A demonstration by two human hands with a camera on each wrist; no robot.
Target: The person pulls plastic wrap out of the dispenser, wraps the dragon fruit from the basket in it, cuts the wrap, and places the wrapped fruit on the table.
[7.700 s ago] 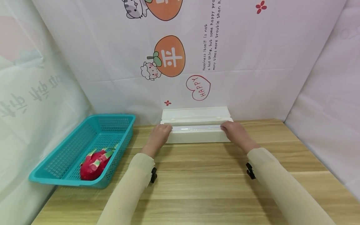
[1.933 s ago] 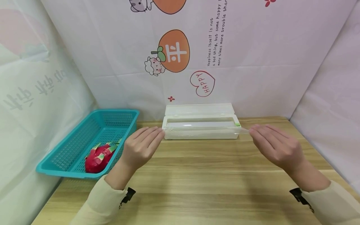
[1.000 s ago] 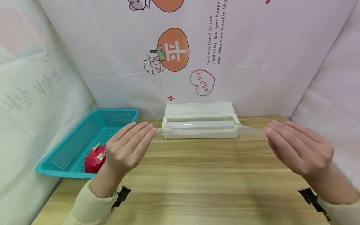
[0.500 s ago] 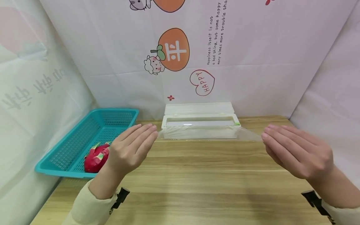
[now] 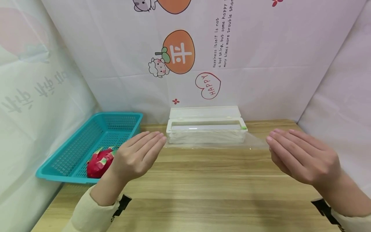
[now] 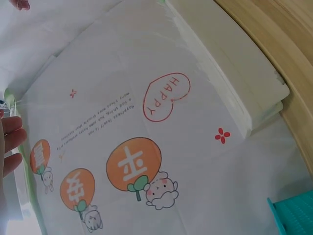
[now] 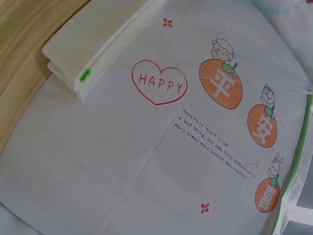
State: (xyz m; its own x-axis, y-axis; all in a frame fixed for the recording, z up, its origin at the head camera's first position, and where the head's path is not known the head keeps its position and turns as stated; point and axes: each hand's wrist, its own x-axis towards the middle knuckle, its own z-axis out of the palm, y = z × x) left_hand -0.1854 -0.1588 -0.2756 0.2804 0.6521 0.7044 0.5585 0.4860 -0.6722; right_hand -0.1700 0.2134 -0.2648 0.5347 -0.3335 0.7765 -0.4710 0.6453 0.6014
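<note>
A sheet of clear plastic wrap (image 5: 255, 141) stretches from a white plastic wrap box (image 5: 174, 138) toward both hands, its near edge hanging slightly slack between them. My left hand (image 5: 136, 158) pinches the sheet's left corner, the thumb hidden beneath the fingers. At the right corner, my right hand (image 5: 304, 158) holds the film the same way, also with its thumb out of sight. The box lid (image 5: 205, 112) stands up at the back, and the white roll (image 5: 203, 127) shows inside. In the left wrist view, some left fingers (image 6: 12, 139) appear at the edge.
A teal basket (image 5: 66, 141) stands at the left with a red dragon fruit (image 5: 97, 164) in it, partly behind my left hand. The box sits at the back edge of the wooden table (image 5: 208, 190), against a printed white cloth (image 5: 255, 42). Cloth also hangs at both sides.
Earlier both hands were at the box; since then they have come back toward me and apart, drawing out the film. Over the last second they moved slightly together and the film's near edge sank lower.
</note>
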